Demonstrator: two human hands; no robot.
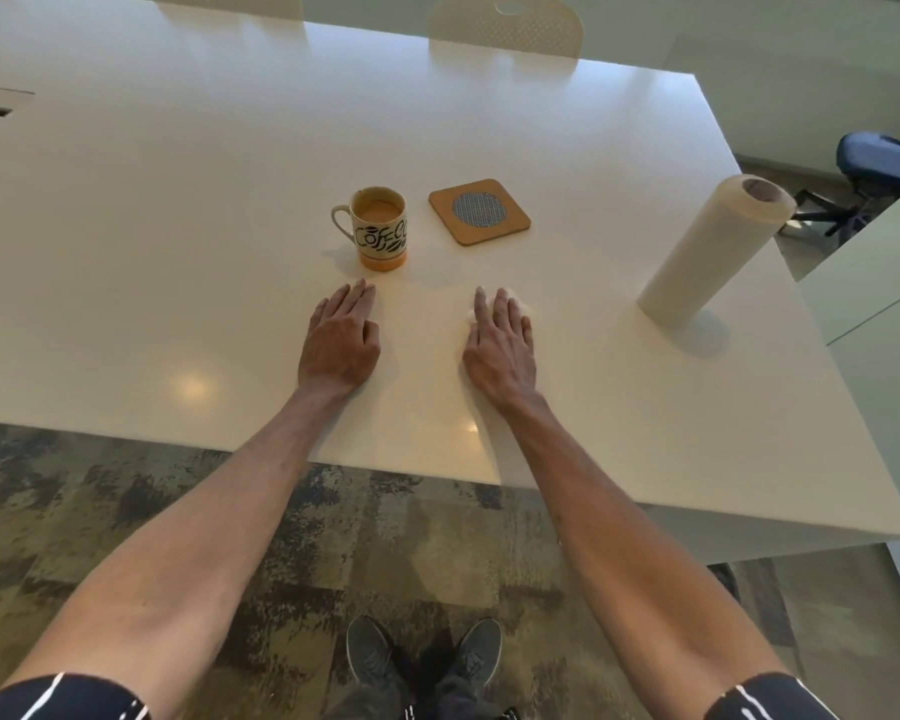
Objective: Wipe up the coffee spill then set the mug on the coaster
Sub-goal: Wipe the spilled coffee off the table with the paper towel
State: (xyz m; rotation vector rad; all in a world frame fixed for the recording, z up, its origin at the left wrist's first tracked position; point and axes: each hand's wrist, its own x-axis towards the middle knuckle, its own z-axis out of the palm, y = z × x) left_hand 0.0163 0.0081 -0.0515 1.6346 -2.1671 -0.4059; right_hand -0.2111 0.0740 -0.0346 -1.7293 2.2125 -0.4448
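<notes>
Head view
Table (178,210): white, glossy, wide; its near edge runs across the lower middle of the picture.
Mug (378,228): upright on the table, left of centre, handle to the left, lettering on its side, orange band at the base, milky coffee inside.
Coaster (479,211): square, cork-coloured with a round grey mesh centre; flat on the table just right of the mug, not touching it.
Roll (713,252): paper towel roll standing on end near the table's right edge, well apart from the coaster.
Left hand (340,341): flat, palm down on the table, fingers stretched forward and close together, holding nothing; fingertips near the mug's base but short of it.
Right hand (501,341): palm down, fingers extended, pressing on a white towel (519,304) that shows only as a pale edge around the fingertips; it lies below the coaster.
Spill: none can be made out on the table; whether any lies under the towel I cannot tell.
Chairs (505,23): pale backs at the far edge.
Office chair (879,163): dark, far right.
Floor (74,511): mottled carpet.
Shoes (422,662): grey, at bottom centre.
Sleeves (58,698): dark with white stripes.
</notes>
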